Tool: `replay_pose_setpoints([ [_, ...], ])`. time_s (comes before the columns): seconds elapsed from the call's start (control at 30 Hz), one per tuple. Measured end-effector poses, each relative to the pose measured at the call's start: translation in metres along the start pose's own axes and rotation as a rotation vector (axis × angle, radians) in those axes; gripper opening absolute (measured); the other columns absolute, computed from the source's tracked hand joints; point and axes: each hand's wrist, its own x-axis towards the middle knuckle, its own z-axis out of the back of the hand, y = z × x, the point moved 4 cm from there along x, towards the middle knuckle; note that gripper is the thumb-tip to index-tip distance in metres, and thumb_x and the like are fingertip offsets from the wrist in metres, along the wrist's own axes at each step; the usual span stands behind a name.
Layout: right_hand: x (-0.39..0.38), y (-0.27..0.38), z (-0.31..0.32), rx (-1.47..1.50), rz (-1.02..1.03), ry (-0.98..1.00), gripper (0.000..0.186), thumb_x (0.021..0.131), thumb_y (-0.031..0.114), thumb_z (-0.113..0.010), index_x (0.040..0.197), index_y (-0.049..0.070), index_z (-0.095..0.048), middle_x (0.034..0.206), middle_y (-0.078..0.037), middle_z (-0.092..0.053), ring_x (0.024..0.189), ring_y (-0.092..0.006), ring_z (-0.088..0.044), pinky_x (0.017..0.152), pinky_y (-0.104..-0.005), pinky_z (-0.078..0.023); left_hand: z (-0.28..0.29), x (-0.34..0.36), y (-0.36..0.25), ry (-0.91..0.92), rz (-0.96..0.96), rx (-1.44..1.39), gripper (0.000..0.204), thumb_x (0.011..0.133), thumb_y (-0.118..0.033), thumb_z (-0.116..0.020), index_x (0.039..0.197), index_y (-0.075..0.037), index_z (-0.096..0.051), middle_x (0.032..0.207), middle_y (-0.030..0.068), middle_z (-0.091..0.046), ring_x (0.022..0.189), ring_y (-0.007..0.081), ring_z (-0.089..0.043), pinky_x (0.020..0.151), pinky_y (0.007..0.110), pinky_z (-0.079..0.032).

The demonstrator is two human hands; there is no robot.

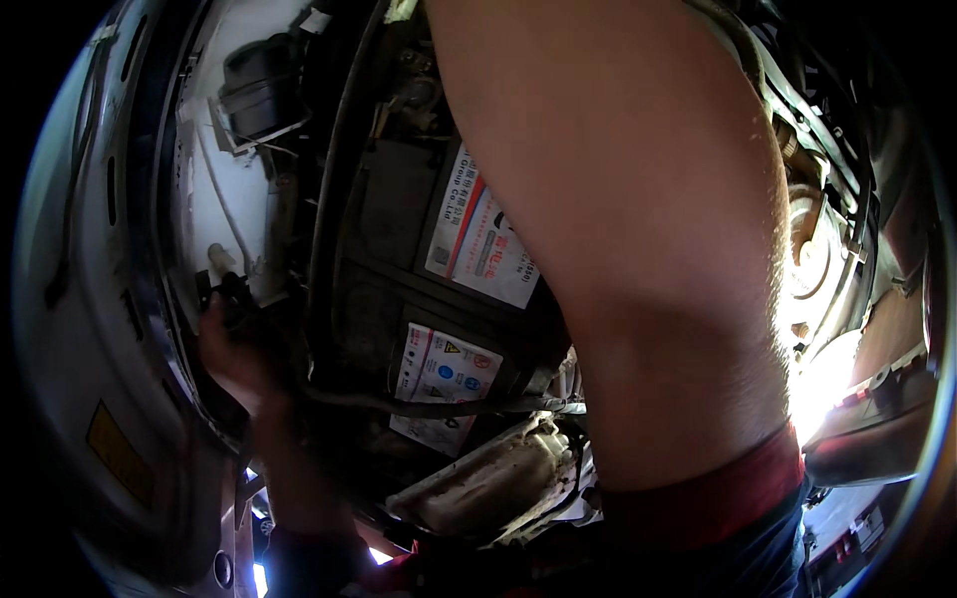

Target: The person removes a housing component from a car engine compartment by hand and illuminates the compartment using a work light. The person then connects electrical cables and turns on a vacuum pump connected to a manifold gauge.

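Note:
My left hand [231, 361] is at the lower left, beside a black fitting [227, 291] under a pale pipe stub. Its thumb rests at the fitting and its partly shadowed fingers look closed; what they grip is unclear. My right forearm [653, 229] crosses the right half from the lower edge up past the top, and that hand is out of sight. Between my arms lies a dark battery [384, 214] with printed labels [444, 364], a black cable [439, 407] running across its lower part. A pale plastic tank [254, 214] stands left of the battery.
A metal panel [85, 299] borders the left side. A black component [254, 85] sits at the upper left. Below the battery is a dirty cast housing [478, 478]. Engine parts, hoses and brackets [852, 249] crowd the right side, with bright light shining through.

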Motion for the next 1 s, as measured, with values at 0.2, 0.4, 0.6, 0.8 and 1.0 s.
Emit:
replay_pose_setpoints([
  [0.2, -0.004, -0.015, -0.019, -0.037, -0.063, -0.011, 0.052, 0.098, 0.037, -0.035, 0.125, -0.004, -0.054, 0.132, -0.023, -0.050, 0.123, -0.0351, -0.047, 0.102, -0.0394, -0.036, -0.006, -0.016, -0.017, -0.099, -0.842, 1.095, 0.032, 0.091, -0.002, -0.044, 0.121, 0.000, -0.058, 0.110, 0.0183, -0.063, 0.100, 0.0317, -0.061, 0.087, 0.041, -0.049],
  [0.4, -0.020, -0.018, -0.018, -0.033, -0.094, -0.034, 0.049, 0.097, 0.035, -0.038, 0.122, -0.003, -0.056, 0.128, -0.021, -0.053, 0.119, -0.0342, -0.050, 0.099, -0.0393, -0.039, -0.009, -0.020, -0.018, -0.145, -0.827, 1.178, 0.040, 0.086, 0.001, -0.049, 0.126, -0.002, -0.054, 0.112, 0.0194, -0.062, 0.100, 0.0372, -0.061, 0.087, 0.044, -0.049],
  [0.6, -0.033, -0.012, -0.017, -0.011, -0.100, -0.047, 0.045, 0.095, 0.033, -0.041, 0.120, -0.002, -0.058, 0.123, -0.019, -0.056, 0.116, -0.0334, -0.053, 0.097, -0.0392, -0.042, 0.005, -0.009, -0.013, -0.249, -0.627, 1.294, 0.059, 0.077, -0.012, -0.071, 0.132, -0.008, -0.049, 0.123, 0.0160, -0.060, 0.103, 0.0302, -0.062, 0.094, 0.037, -0.047],
  [0.8, -0.038, -0.008, -0.019, 0.011, -0.109, -0.067, 0.042, 0.094, 0.030, -0.045, 0.117, -0.001, -0.059, 0.119, -0.018, -0.059, 0.112, -0.0325, -0.056, 0.094, -0.0391, -0.044, 0.004, -0.002, -0.013, -0.162, -0.284, 0.510, 0.059, 0.080, -0.009, -0.068, 0.135, -0.003, -0.047, 0.130, 0.0137, -0.056, 0.112, 0.0266, -0.058, 0.096, 0.036, -0.048],
  [1.0, -0.039, 0.001, -0.021, 0.003, -0.155, -0.113, 0.038, 0.092, 0.028, -0.048, 0.115, 0.000, -0.061, 0.115, -0.016, -0.062, 0.108, -0.0316, -0.059, 0.092, -0.0391, -0.047, -0.006, -0.014, -0.018, -0.209, -0.957, 1.388, 0.051, 0.085, -0.024, -0.067, 0.126, 0.001, -0.052, 0.125, 0.0180, -0.057, 0.112, 0.0329, -0.058, 0.097, 0.039, -0.048],
])
